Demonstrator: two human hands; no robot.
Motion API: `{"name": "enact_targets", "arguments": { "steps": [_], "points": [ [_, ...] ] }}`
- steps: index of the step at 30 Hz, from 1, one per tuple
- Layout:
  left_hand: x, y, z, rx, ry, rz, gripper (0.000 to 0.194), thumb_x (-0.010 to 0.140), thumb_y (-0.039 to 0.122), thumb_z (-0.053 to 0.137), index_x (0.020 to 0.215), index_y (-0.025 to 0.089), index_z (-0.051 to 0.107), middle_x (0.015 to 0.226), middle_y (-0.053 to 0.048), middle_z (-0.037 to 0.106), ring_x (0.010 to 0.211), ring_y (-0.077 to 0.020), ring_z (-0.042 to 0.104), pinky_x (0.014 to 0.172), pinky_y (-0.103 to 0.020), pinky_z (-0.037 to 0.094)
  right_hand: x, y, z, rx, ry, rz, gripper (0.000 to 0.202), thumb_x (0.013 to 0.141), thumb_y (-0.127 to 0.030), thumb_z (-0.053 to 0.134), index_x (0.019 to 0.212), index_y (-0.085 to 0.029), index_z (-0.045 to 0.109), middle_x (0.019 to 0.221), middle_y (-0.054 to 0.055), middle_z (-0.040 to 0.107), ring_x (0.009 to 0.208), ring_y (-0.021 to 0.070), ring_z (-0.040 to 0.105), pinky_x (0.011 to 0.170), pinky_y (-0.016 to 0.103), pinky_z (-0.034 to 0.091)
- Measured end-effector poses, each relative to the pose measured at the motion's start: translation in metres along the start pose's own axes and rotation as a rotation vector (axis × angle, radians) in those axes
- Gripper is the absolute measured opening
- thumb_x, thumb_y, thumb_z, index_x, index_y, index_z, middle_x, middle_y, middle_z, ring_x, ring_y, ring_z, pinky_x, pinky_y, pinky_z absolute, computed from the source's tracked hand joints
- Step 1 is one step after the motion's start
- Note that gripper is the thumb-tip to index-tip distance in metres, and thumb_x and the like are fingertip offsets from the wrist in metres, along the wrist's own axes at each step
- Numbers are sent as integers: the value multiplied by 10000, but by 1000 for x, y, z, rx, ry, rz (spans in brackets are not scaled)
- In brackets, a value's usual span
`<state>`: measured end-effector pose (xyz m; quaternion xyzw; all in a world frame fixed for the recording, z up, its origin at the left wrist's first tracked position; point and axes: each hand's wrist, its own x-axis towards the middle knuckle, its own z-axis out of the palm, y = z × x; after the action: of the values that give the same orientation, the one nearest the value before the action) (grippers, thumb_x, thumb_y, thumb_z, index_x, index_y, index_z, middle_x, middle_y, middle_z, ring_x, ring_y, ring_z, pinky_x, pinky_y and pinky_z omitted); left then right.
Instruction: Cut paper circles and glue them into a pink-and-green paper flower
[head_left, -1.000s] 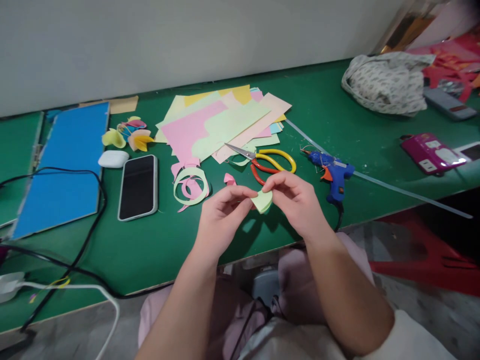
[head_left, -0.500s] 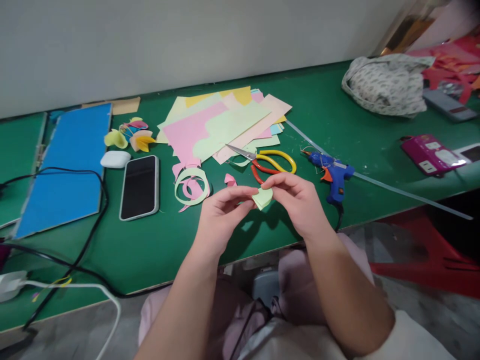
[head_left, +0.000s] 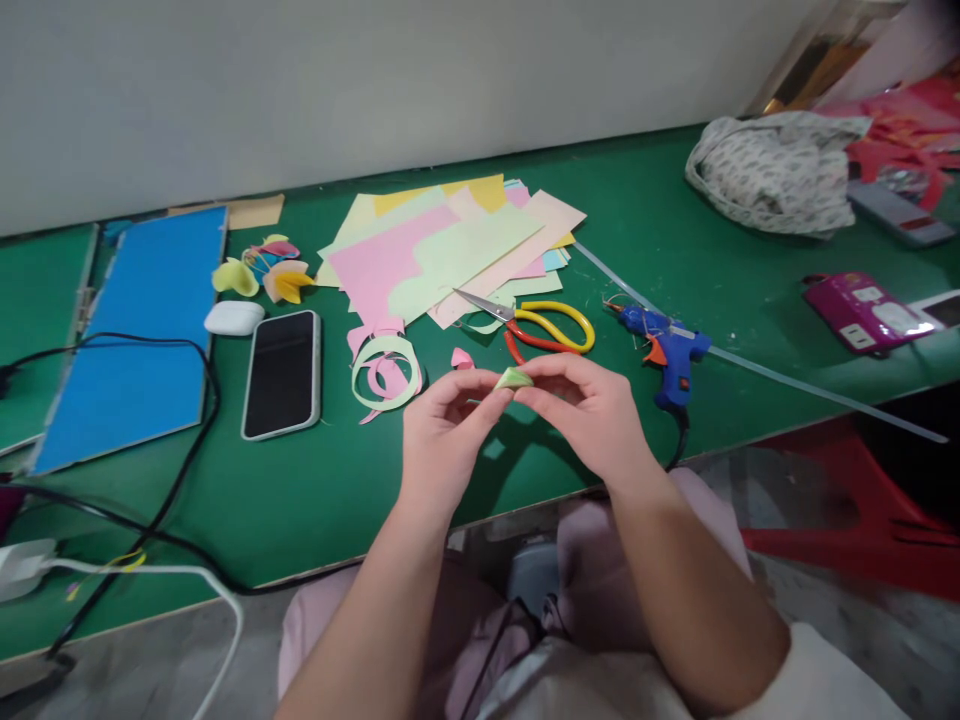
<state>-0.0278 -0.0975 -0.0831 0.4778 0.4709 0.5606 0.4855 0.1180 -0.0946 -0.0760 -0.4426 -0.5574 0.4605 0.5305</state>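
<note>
We see the left hand (head_left: 448,432) pinching one end of a small folded piece of light green paper (head_left: 514,378) between thumb and finger; the right hand (head_left: 591,415) pinches the other end the same way, so the paper sits right between the two grips, up over the green table (head_left: 367,500); we see just a little of it, since the fingers hide its ends. Just past the grip and a bit to the left, we spot a small folded bit of pink paper (head_left: 462,358); farther left there is a light green paper ring (head_left: 388,346), with curly pink scraps (head_left: 386,378) in and around it. Past the grip and a bit to the right, we find scissors (head_left: 557,319) with one yellow handle and one red handle; the red one goes partly behind the right hand, and the tip lies over a heap of colored paper sheets (head_left: 457,250). To the right of the grip lies a blue hot glue gun (head_left: 679,355) with an orange trigger; a long see-through glue stick (head_left: 825,387) reaches out from its back. Well to the left of the grip we see a phone (head_left: 281,375) with a dark screen; a white earbud case (head_left: 234,318) is just beside it, and bright paper petals (head_left: 281,270) lie past that.
</note>
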Motion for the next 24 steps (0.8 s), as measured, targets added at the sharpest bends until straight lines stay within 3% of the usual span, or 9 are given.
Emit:
{"name": "enact_targets", "arguments": {
  "steps": [5,13,24],
  "points": [
    [-2,2,0,88,18,30,183,725,293,744,892,218,746,885,-26,741,752,-143,676,643,-221,542,0,1,0,-75,32,-24,114,771,-190,712,840,-276,739,825,-65,752,747,95,696,707,177,562],
    [-2,2,1,66,75,-11,105,700,266,762,775,196,738,744,-2,726,643,-102,649,609,-193,532,-1,0,0,-136,32,-21,77,780,-190,693,785,-254,735,760,-63,746,698,85,690,663,153,547],
    [-2,2,2,88,91,7,120,696,272,766,779,192,732,765,-11,729,658,-117,663,631,-212,550,-1,1,3,-114,11,23,74,794,-229,683,844,-251,733,847,-21,751,774,146,703,738,265,581]
  ]
}}
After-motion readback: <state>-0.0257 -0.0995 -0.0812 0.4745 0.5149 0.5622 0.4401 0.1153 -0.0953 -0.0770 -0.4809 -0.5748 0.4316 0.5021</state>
